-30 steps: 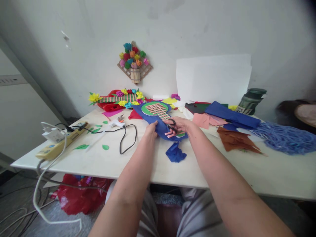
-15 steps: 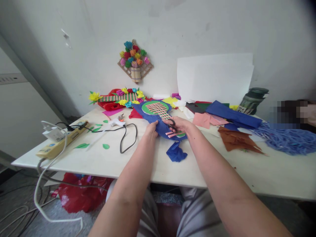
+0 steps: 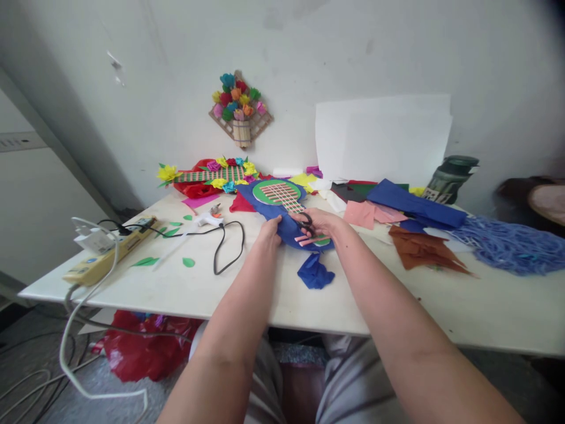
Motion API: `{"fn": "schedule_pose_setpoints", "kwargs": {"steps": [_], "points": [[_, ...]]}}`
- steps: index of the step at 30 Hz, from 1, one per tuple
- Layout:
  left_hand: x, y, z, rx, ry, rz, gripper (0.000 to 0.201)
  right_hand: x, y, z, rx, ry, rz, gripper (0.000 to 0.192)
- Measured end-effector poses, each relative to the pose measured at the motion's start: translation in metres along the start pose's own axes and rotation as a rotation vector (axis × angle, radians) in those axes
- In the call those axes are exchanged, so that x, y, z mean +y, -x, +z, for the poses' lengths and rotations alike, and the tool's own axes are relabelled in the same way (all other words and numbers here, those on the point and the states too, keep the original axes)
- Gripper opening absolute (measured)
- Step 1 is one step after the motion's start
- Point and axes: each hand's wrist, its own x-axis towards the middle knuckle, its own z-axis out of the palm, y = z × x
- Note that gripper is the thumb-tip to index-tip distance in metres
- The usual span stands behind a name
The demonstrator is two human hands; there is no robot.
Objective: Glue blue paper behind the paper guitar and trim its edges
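Observation:
Black-handled scissors point(image 3: 304, 220) are in my right hand point(image 3: 320, 221), whose fingers wrap round the handles. The blades are hard to make out against the blue paper. My left hand point(image 3: 270, 231) grips the near left edge of the blue paper point(image 3: 261, 211), thumb on top. On that paper lies a guitar-shaped craft piece point(image 3: 279, 192), green with a lattice of pinkish sticks. Its neck runs under my right hand, and its end with more sticks shows just below. A crumpled blue paper scrap point(image 3: 315, 272) rests on the table in front of my hands.
At left are a glue gun point(image 3: 209, 218) with its black cord, green paper leaves point(image 3: 189, 262) and a power strip point(image 3: 110, 250). A flower-trimmed guitar craft point(image 3: 212, 175) lies behind. Right are brown paper point(image 3: 419, 250), blue shredded strands point(image 3: 514, 244) and a dark bottle point(image 3: 450, 179).
Both hands keep almost the same hold and place on the paper and scissors. The whole view has shifted very slightly.

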Motion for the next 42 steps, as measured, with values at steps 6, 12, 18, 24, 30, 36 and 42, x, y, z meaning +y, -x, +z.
{"fn": "schedule_pose_setpoints", "kwargs": {"steps": [6, 12, 18, 24, 30, 36, 42], "points": [[0.001, 0.002, 0.0, 0.005, -0.007, -0.014, 0.017, -0.003, 0.0, 0.001, 0.026, -0.002, 0.015, 0.042], [0.001, 0.002, 0.001, 0.002, 0.011, -0.021, 0.018, 0.005, -0.007, 0.003, 0.067, 0.006, -0.011, 0.042], [0.002, 0.005, 0.001, -0.01, 0.018, -0.029, 0.016, 0.009, -0.008, 0.002, 0.087, 0.018, -0.048, 0.039], [0.004, 0.005, 0.001, -0.019, 0.014, -0.033, 0.015, 0.003, 0.005, 0.009, 0.116, 0.048, -0.021, 0.037], [0.006, -0.002, -0.002, 0.054, 0.029, 0.053, 0.019, 0.007, -0.001, 0.002, 0.135, 0.09, -0.023, 0.042], [0.002, -0.006, -0.006, 0.069, -0.142, 0.252, 0.019, 0.005, -0.001, -0.004, 0.06, 0.094, 0.046, 0.047], [-0.001, -0.007, -0.008, 0.094, -0.351, 0.434, 0.013, -0.003, 0.0, -0.007, 0.027, 0.102, 0.066, 0.047]]}}
